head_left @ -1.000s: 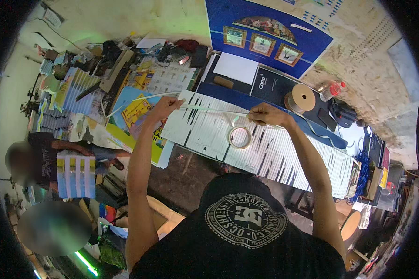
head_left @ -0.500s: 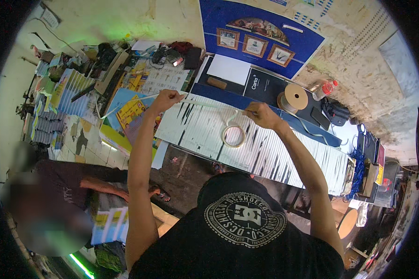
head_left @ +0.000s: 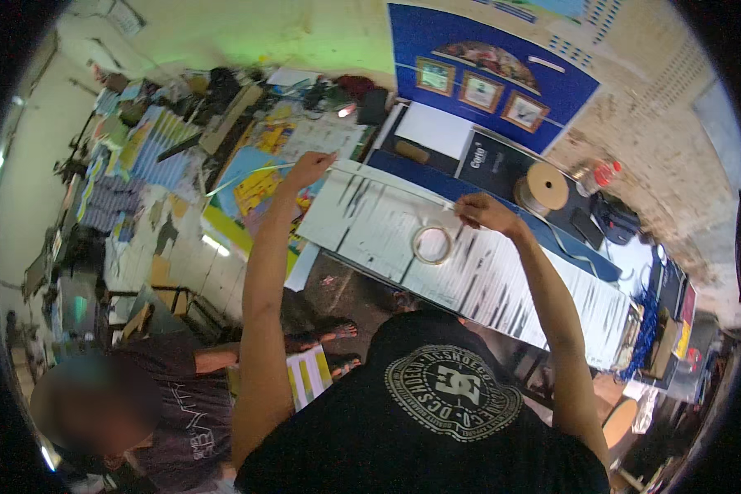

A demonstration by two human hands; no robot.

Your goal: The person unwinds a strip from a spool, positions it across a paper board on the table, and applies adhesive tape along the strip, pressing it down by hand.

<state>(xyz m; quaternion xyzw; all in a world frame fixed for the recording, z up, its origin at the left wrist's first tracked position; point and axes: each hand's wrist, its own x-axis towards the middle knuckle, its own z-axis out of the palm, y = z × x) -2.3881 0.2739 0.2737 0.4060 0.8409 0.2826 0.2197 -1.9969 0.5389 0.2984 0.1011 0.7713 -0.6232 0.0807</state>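
Note:
My left hand (head_left: pixel 310 170) is closed in a pinch on a thin pale ribbon (head_left: pixel 251 174), whose loose end trails to the left over the printed sheets. The stretch between my hands is faint. My right hand (head_left: pixel 487 214) is also pinched, at the ribbon's other side, above the long row of white paper stacks (head_left: pixel 502 292) with dark marks along their edges. On that row, just left of and below my right hand, lies a roll of tape (head_left: pixel 417 249). A cardboard spool (head_left: pixel 536 174) wound with pale ribbon stands beyond my right hand.
Behind the row lie a dark box (head_left: pixel 490 160), a brown block (head_left: pixel 412 151) and a white sheet (head_left: pixel 433 130). A red-capped bottle (head_left: pixel 598 177) and a black bag (head_left: pixel 614 219) stand by the wall. A co-worker (head_left: pixel 165 395) is low at the left, near striped papers (head_left: pixel 309 375).
The whole view has shifted, with the table farther right in it. Both hands keep nearly the same pose over the paper row. The co-worker and the striped papers have come closer to me.

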